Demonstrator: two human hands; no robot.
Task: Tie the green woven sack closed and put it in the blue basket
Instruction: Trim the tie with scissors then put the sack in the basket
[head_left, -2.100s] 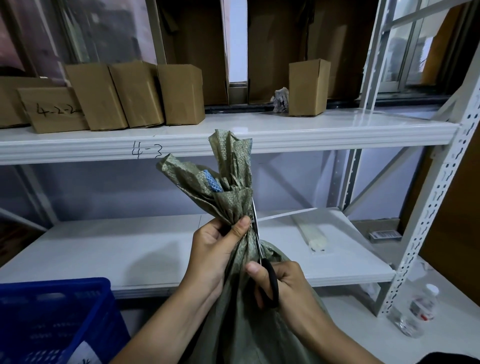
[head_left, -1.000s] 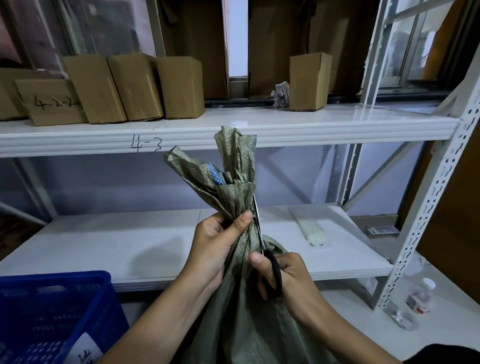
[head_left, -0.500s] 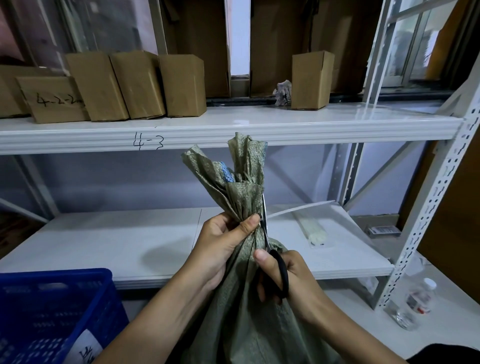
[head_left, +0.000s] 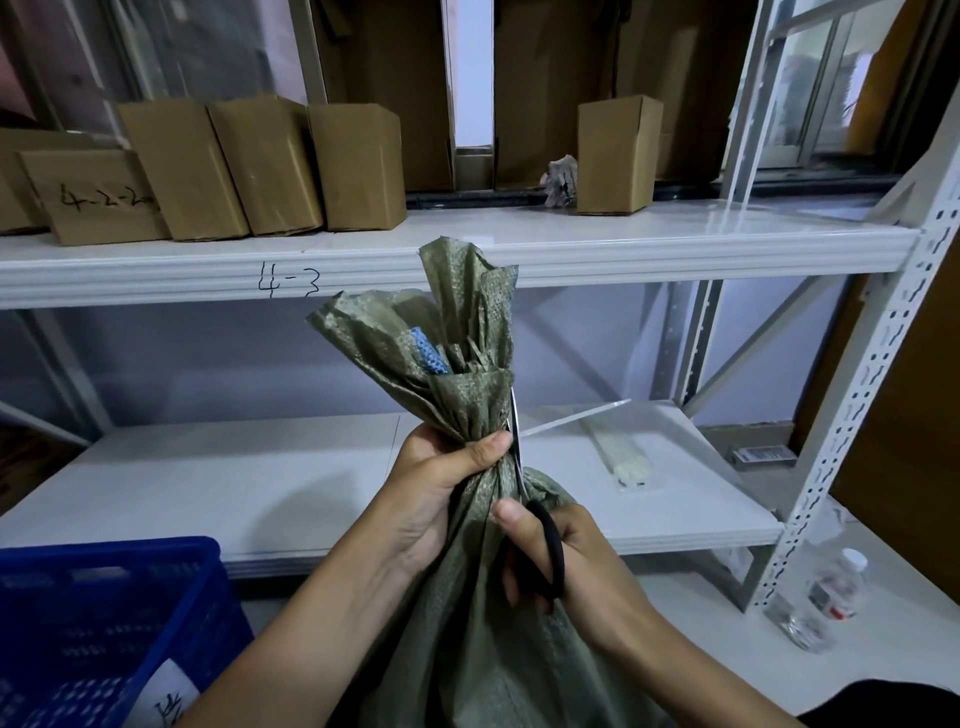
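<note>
The green woven sack (head_left: 467, 623) stands upright in front of me, its mouth bunched into a gathered neck with the top flaring out above. My left hand (head_left: 441, 488) is closed around that neck. My right hand (head_left: 566, 566) grips black-handled scissors (head_left: 545, 551) whose blades run up along the right side of the neck. A thin white tie tail (head_left: 571, 415) sticks out to the right from the neck by the blades. A bit of blue mesh (head_left: 428, 356) shows inside the flared top. The blue basket (head_left: 104, 623) is at the lower left.
White metal shelving stands ahead; the upper shelf (head_left: 467, 249) carries several cardboard boxes (head_left: 260, 166), the lower shelf (head_left: 208, 483) a packet of white ties (head_left: 623, 462). A perforated shelf upright (head_left: 857, 405) slants at the right, with a plastic water bottle (head_left: 826, 597) on the floor beside it.
The sack neck and both hands have drifted a little to the right in view. The grips on the neck and the scissors are unchanged.
</note>
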